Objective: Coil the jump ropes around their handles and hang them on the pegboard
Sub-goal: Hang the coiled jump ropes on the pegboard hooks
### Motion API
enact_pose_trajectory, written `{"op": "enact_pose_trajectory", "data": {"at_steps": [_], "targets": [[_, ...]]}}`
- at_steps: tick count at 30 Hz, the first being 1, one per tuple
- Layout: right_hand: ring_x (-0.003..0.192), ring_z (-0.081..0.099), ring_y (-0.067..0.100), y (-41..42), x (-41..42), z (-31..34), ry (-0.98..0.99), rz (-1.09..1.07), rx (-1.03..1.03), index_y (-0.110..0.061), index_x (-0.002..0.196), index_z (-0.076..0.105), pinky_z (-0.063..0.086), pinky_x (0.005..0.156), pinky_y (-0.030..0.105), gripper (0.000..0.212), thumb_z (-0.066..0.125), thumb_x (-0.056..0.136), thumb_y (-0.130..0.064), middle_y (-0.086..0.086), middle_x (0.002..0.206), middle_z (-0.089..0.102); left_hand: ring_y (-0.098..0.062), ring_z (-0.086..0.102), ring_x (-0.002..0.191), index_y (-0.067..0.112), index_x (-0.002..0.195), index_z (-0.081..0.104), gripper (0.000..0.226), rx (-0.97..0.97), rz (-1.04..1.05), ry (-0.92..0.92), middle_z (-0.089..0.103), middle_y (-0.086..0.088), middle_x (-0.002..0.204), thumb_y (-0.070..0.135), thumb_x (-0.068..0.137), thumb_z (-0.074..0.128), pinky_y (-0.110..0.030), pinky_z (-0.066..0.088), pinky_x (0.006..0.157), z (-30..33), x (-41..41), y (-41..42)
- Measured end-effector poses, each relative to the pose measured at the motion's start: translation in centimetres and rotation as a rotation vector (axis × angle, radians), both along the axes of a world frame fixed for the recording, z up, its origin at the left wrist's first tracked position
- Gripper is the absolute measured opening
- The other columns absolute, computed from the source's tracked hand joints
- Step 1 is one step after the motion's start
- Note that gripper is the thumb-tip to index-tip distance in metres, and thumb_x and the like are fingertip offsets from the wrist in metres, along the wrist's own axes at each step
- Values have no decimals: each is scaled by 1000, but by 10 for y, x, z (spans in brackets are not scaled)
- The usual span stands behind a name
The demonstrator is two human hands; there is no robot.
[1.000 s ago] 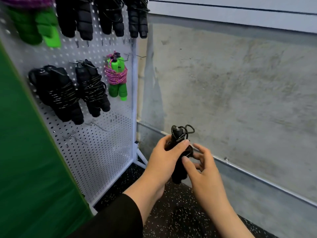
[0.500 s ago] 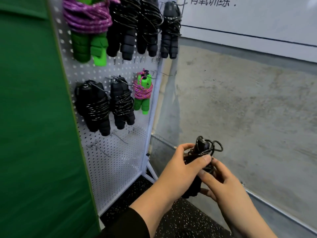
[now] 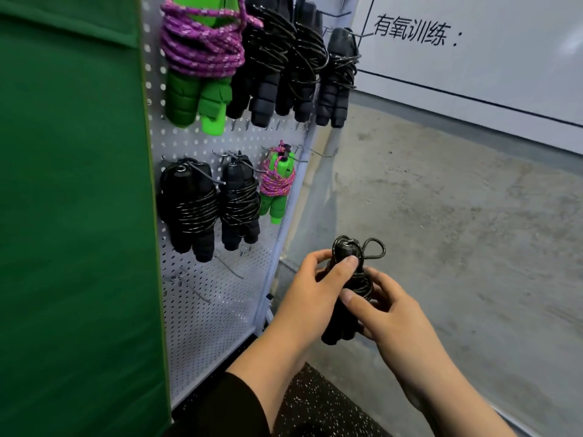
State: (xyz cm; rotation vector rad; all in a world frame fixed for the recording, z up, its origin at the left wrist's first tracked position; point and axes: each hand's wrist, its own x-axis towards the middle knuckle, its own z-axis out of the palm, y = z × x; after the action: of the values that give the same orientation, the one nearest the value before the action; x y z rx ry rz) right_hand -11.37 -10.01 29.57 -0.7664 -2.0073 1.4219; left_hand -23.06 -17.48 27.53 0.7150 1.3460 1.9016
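A black jump rope (image 3: 347, 291) with its cord coiled round both handles is held upright in front of the pegboard (image 3: 220, 310). My left hand (image 3: 312, 288) grips the handles from the left, thumb on the top end. My right hand (image 3: 388, 313) holds the bundle from the right, thumb pressing on the coil. A small cord loop (image 3: 373, 249) sticks out at the top right. Several coiled ropes hang on the board: black ones (image 3: 195, 206) and a green-handled one with purple cord (image 3: 277, 184) in the middle row, more above.
A green panel (image 3: 72, 216) fills the left side. Bare metal hooks (image 3: 227, 266) stick out of the pegboard below the middle row, and one (image 3: 315, 152) at its right end. A grey concrete wall (image 3: 457, 231) stands right; speckled black flooring (image 3: 315, 405) lies below.
The view has swung up and left, showing more of the pegboard's top row. Both hands keep their hold on the coiled black rope and have risen nearer the board.
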Motion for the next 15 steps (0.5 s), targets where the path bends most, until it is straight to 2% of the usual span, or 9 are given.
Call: {"op": "enact_pose_trajectory", "data": {"at_steps": [3, 6, 8, 11, 13, 15], "targets": [[96, 73, 13, 1, -11, -1, -4, -1, 21, -39, 115, 64, 58, 92, 46, 33, 76, 87, -28, -11, 102, 76, -9, 73, 97, 39, 121, 61, 42, -12, 6, 33, 75, 9, 109, 64, 87, 65, -35, 61, 85, 1, -10, 0], [89, 73, 11, 6, -25, 0, -8, -9, 67, -39, 115, 64, 59, 88, 44, 33, 78, 86, -30, -11, 96, 76, -10, 72, 104, 40, 129, 57, 67, 10, 24, 12, 73, 9, 116, 82, 77, 56, -36, 60, 88, 5, -20, 0], [82, 72, 9, 12, -35, 2, -7, -17, 90, -38, 115, 65, 58, 85, 44, 33, 79, 85, -33, -10, 92, 76, -12, 71, 106, 38, 129, 59, 71, 26, 58, -31, 73, 7, 117, 83, 76, 48, -37, 60, 87, 9, -27, 1], [93, 73, 14, 27, -59, 8, -1, -41, 96, -36, 114, 66, 57, 93, 51, 37, 82, 81, -39, -6, 98, 76, -11, 65, 117, 34, 127, 59, 50, 13, 188, -71, 68, 9, 127, 70, 96, 43, -39, 53, 100, 14, -37, 1], [99, 72, 15, 41, -76, 12, 0, -60, 117, -34, 113, 67, 55, 96, 54, 50, 83, 69, -52, -5, 101, 75, -12, 60, 122, 37, 123, 56, 33, -15, 251, -102, 63, 8, 130, 58, 103, 41, -43, 48, 108, 12, -47, 1], [101, 71, 17, 57, -92, 16, 18, -86, 136, -30, 114, 67, 55, 97, 55, 50, 83, 71, -50, -2, 102, 75, -12, 62, 115, 37, 112, 56, 23, -29, 291, -121, 65, 10, 117, 54, 105, 42, -46, 48, 108, 9, -56, 1]]}}
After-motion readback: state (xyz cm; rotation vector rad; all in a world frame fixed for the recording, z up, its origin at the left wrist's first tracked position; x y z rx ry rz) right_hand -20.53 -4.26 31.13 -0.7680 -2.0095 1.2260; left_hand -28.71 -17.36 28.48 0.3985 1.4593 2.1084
